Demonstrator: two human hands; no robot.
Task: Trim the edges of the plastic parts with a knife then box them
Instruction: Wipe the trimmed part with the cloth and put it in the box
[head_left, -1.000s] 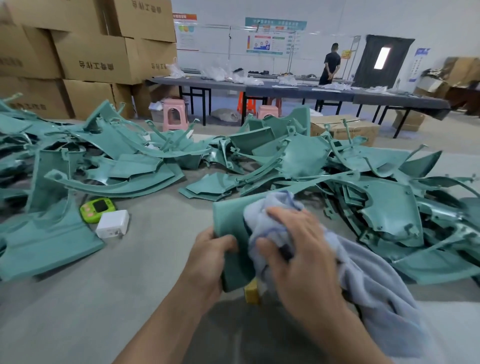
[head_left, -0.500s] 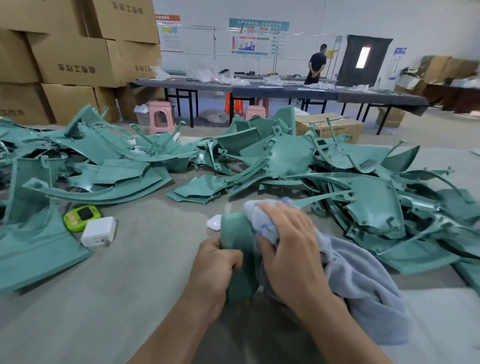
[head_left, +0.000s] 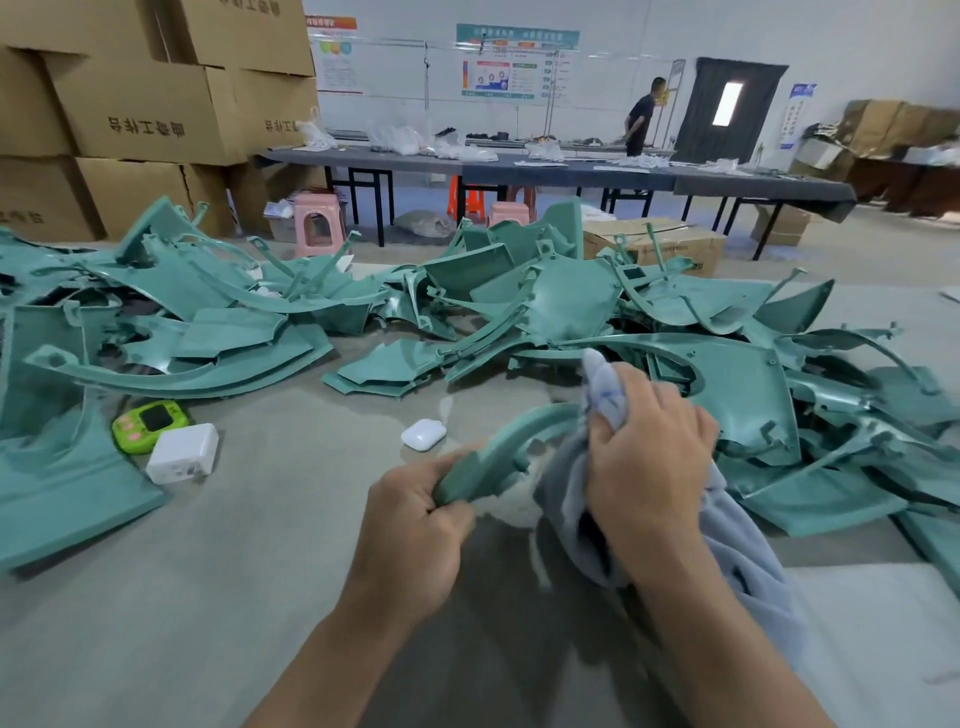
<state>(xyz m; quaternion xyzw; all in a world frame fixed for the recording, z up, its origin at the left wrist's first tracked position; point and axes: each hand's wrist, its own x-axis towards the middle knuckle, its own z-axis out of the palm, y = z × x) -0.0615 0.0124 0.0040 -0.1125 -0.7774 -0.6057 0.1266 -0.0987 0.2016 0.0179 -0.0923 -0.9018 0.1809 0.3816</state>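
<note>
- Grey surface (head_left: 218, 561) carries heaps of teal plastic parts (head_left: 561, 301), a white charger (head_left: 183, 453) and an earbud case (head_left: 423, 434).
- Left hand (head_left: 415, 530): fingers curl round a curved teal part (head_left: 506, 446) just above the surface.
- Right hand (head_left: 644, 467): fingers clutch a grey cloth (head_left: 748, 561) against that part.

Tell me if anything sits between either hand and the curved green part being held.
The left hand grips the part directly at its near end, with nothing between. The right hand holds a bunched grey cloth. That cloth lies between the hand and the part's far end, which it hides.
</note>
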